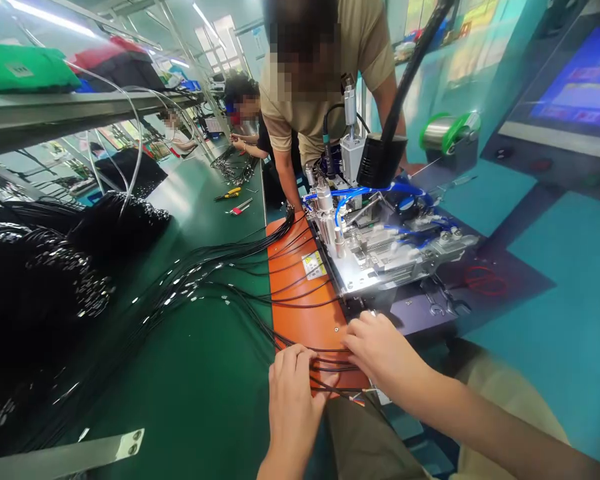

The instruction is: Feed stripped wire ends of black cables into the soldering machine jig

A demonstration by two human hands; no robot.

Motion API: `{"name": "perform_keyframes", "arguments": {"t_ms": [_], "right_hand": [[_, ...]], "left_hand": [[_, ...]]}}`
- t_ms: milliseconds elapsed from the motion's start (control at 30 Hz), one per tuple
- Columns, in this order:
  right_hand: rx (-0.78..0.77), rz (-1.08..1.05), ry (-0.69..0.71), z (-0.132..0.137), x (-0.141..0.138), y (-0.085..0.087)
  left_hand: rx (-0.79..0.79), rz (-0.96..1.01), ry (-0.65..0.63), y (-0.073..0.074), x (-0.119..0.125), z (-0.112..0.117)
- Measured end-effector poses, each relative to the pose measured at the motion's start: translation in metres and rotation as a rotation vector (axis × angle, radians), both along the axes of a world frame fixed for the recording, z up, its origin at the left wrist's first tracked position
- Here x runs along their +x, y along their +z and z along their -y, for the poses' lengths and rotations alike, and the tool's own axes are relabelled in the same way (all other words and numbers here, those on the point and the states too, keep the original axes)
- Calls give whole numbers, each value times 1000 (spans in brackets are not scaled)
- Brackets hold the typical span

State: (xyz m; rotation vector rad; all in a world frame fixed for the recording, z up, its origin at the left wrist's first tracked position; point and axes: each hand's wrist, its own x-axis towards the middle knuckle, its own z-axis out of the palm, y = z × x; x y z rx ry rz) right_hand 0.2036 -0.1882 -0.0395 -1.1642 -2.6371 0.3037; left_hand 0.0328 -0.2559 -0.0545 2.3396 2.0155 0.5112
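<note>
Thin black cables (260, 287) with small metal terminals run from a large black bundle (35, 287) across the green workbench (205, 407) and over an orange mat (305, 313). My left hand (293, 393) is at the mat's near edge, its fingers closed over several cables. My right hand (380, 350) is just to its right, gathering cables in its fingertips beside the mat's near corner. Both hands are close to the front of a pneumatic crimping machine (375, 233), which sits beyond them. The cable ends are partly hidden by my hands.
A co-worker (305, 100) stands behind the machine. Farther along the bench are pliers (229, 193), another tool (241, 206) and more cable. A second person (243, 113) works there. A solder spool (447, 131) and a screen (575, 80) are to the right.
</note>
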Motion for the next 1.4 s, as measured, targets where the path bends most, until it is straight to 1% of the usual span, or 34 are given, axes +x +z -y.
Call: {"name": "perform_keyframes", "arguments": {"t_ms": [67,167,267,333,400,467,533,600,667,700,767,867,933,967,1033,1133,1267,1400], "right_hand": [[60,85,26,-2,-11,-1],[77,97,56,-6,-14,2],[72,64,29,-9,3,9],[49,-29,-29,-8,19,13],[-29,-132,-25,-5,33,13],[-127,-194,-19,-1,44,8],[-230,-282,-65,3,50,2],[-315,-410,-142,6,53,-3],[-367,-572,-189,7,52,-5],[-400,-652,-198,7,51,-5],[-517,-804,-231,6,48,-2],[-797,-1039,-332,0,41,4],[-948,-1225,-366,-5,37,4],[-988,-1310,-382,-7,36,4],[-1011,-1388,-429,-10,36,2],[-990,-1326,-469,-12,37,0],[-978,-1278,-490,-14,38,1],[-989,-1245,-497,-16,38,1]], "left_hand": [[-41,-40,-47,6,4,-1],[-98,-120,-126,10,14,-5],[-148,-183,-235,5,24,-12],[-178,-201,-325,2,28,-15],[-198,-197,-399,5,31,-16],[-205,-177,-444,16,34,-15],[-229,-161,-450,30,40,-15],[-285,-171,-393,44,48,-19],[-291,-179,-312,54,55,-28],[-270,-134,-290,55,57,-34],[-244,62,-317,53,59,-48],[-286,358,-430,40,54,-65],[-290,447,-427,30,50,-72],[-280,492,-402,26,49,-73],[-261,570,-335,20,47,-75],[-262,638,-271,17,48,-74],[-283,685,-243,19,49,-73],[-294,701,-246,20,50,-73]]}}
